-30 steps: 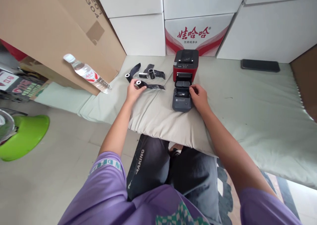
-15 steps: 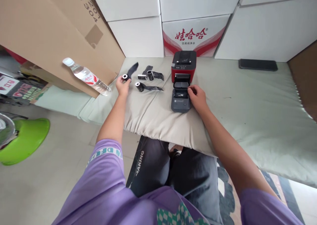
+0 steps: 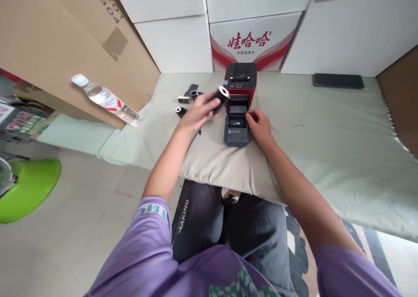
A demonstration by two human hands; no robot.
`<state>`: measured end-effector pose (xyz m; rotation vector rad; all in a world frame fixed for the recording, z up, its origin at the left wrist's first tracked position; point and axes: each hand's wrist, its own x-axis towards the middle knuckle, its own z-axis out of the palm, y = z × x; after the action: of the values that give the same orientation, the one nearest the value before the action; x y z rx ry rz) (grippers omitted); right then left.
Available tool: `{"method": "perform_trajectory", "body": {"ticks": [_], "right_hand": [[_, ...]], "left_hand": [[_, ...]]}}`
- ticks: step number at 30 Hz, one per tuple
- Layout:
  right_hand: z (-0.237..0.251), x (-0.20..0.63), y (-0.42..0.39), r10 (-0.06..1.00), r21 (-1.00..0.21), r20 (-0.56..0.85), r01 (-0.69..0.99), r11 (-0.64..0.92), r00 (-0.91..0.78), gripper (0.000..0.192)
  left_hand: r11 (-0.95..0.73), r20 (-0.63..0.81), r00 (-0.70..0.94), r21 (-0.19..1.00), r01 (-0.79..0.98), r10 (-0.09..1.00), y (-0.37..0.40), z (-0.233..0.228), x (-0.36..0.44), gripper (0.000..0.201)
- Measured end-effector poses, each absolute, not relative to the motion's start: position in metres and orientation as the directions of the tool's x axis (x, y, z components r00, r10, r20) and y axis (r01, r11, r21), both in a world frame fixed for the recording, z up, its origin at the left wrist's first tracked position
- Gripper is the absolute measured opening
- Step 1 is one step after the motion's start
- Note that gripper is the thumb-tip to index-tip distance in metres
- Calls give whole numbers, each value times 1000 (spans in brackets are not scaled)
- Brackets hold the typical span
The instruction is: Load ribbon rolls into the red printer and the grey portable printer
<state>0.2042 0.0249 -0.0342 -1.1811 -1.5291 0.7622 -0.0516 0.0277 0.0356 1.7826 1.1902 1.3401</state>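
My left hand [image 3: 199, 110] is closed around a black paper roll [image 3: 220, 97] with a white end, held in the air just left of the printers. Below it to the right sits a small dark grey portable printer [image 3: 236, 136] with its lid up and its roll bay exposed. My right hand [image 3: 259, 125] pinches the right side of this printer by the lid hinge. Behind stands a larger red and black printer [image 3: 241, 77]. More black rolls lie to the left, one on its side [image 3: 184, 99] and another [image 3: 180, 111] partly behind my left hand.
A water bottle [image 3: 107, 101] leans by a large cardboard box [image 3: 81, 40] at left. White cartons [image 3: 178, 44] line the back of the padded bench [image 3: 310, 157]. A black phone [image 3: 338, 81] lies at the back right. A green stool [image 3: 32, 188] stands on the floor.
My left hand has lifted the black roll off the bench and carried it right, towards the small printer. My right hand has stayed at the printer's side.
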Motion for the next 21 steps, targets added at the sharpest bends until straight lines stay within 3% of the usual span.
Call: {"method": "perform_trajectory", "body": {"ticks": [3,7,11,16,21], "right_hand": [[-34,205,26,942,-900,337,292,325,-10,28],[-35,207,28,940,-894,340,301,331,-22,28],[-37,208,30,940,-890,341,319,325,-6,31],[-40,208,32,950,-911,311,284,299,0,32],[-43,207,34,955,-936,296,211,283,33,42]], "left_hand": [[-420,300,363,850,317,882,27,25,-14,60],[-547,355,425,645,533,833,27,16,3,51],[-530,266,460,488,694,847,24,13,2,47],[-460,231,404,568,682,885,18,13,4,53],[-467,226,415,551,692,881,14,14,6,36]]}}
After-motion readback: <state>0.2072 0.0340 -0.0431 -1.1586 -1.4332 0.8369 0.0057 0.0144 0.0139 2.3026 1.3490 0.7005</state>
